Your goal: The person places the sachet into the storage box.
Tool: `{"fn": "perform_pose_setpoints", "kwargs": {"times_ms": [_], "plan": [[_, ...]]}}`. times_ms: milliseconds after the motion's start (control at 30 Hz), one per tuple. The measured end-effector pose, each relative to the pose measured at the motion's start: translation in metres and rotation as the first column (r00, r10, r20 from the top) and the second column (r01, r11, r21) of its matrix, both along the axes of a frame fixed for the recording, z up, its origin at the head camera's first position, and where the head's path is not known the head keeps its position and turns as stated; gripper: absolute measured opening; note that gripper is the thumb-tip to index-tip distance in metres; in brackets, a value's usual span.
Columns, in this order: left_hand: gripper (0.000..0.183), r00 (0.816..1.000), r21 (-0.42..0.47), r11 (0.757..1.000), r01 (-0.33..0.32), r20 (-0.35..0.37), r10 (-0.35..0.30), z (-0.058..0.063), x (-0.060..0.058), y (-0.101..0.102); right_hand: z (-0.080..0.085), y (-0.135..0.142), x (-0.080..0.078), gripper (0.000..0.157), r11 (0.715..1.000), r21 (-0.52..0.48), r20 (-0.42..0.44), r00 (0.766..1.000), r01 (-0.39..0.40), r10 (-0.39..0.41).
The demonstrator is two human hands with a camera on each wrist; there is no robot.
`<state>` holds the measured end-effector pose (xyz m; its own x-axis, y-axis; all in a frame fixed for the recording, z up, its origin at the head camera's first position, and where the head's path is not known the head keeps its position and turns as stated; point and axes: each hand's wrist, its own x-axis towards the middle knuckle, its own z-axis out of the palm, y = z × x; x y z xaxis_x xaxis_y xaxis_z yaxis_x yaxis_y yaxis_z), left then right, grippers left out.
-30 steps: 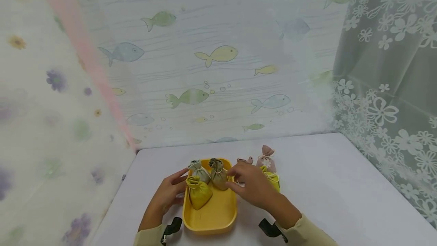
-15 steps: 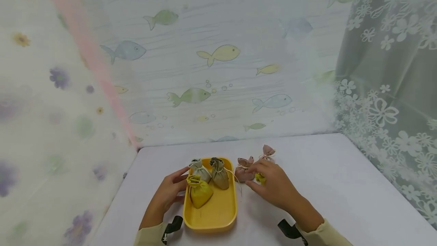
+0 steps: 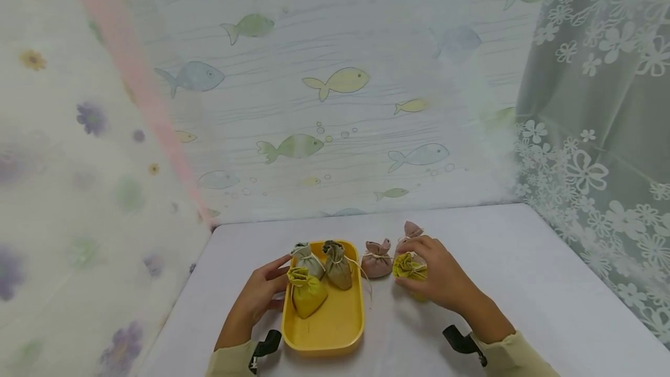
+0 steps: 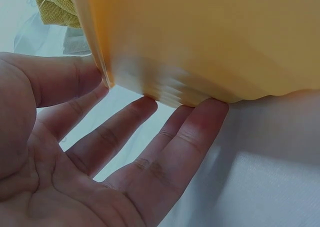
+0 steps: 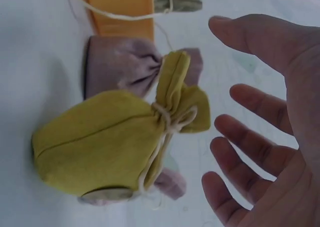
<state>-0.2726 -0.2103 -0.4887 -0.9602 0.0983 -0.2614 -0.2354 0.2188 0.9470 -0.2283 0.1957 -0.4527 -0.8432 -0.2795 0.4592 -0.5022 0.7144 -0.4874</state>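
Observation:
My right hand (image 3: 442, 275) is around the top of a yellow-green drawstring pouch (image 3: 407, 266) on the table. In the right wrist view its fingers are spread, a small gap from the gathered neck of that upright yellow pouch (image 5: 100, 142), tied with a cream cord. At the left side of a yellow plastic tray (image 3: 337, 330), my left hand (image 3: 260, 292) rests extended fingertips on the outer wall, the thumb at the rim. Inside the tray lie a second yellow-green pouch (image 3: 309, 298), a pale grey-green pouch (image 3: 310, 262) and an olive-brown pouch (image 3: 338, 272).
A dusty-pink pouch (image 3: 376, 263) stands right of the tray, and another pink pouch (image 3: 413, 230) stands behind my right hand, partly hidden. A loose cord (image 3: 366, 281) hangs over the tray's right rim. Fish-printed curtain (image 3: 314, 179) backs the white table (image 3: 471, 237).
My right hand has moved right, from beside the olive-brown pouch in the tray to the yellow-green pouch on the table. The left hand stays at the tray.

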Motion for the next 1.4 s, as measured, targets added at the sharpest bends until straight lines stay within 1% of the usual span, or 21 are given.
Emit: {"fn": "perform_pose_setpoints", "kwargs": {"times_ms": [200,300,467,567,733,833,933,1000,1233,1400], "plan": [[0.065,1.000,-0.003,1.000,-0.004,0.003,0.004,0.000,-0.001,0.000,-0.010,0.008,-0.007,0.066,0.998,-0.027,0.005,0.999,-0.048,0.048],[0.065,1.000,-0.005,1.000,-0.004,0.006,0.004,0.000,-0.001,0.000,-0.017,0.010,-0.010,0.072,0.998,-0.037,0.025,0.998,-0.053,0.054],[0.066,1.000,-0.008,1.000,-0.005,0.007,0.005,0.000,-0.001,0.000,-0.029,0.009,-0.016,0.085,1.000,-0.027,0.072,0.997,-0.008,0.010],[0.065,1.000,-0.003,1.000,-0.006,0.007,0.006,0.000,-0.001,0.000,-0.032,0.008,-0.017,0.085,0.999,-0.015,0.076,0.997,0.032,-0.031],[0.066,1.000,0.005,1.000,-0.007,0.007,0.007,0.000,-0.001,-0.001,-0.031,0.005,-0.015,0.077,0.993,0.024,0.084,0.989,0.119,-0.121],[0.066,1.000,0.007,1.000,-0.004,0.006,0.004,-0.001,-0.001,-0.001,-0.030,0.004,-0.014,0.064,0.989,0.040,0.091,0.985,0.145,-0.148],[0.067,1.000,0.006,1.000,-0.001,0.006,0.001,-0.002,-0.001,-0.001,-0.030,0.004,-0.013,0.050,0.987,0.053,0.083,0.984,0.153,-0.157],[0.067,1.000,0.005,1.000,0.001,0.006,-0.001,-0.002,-0.001,-0.001,-0.029,0.004,-0.013,0.045,0.987,0.050,0.072,0.985,0.152,-0.155],[0.067,1.000,0.000,1.000,0.002,0.003,-0.002,-0.002,-0.002,-0.001,-0.026,0.005,-0.013,0.033,0.989,0.003,0.028,0.989,0.146,-0.146],[0.066,1.000,-0.009,1.000,0.001,0.002,-0.001,-0.002,-0.002,-0.001,-0.026,0.007,-0.013,0.028,0.988,-0.018,0.037,0.987,0.154,-0.153]]}}
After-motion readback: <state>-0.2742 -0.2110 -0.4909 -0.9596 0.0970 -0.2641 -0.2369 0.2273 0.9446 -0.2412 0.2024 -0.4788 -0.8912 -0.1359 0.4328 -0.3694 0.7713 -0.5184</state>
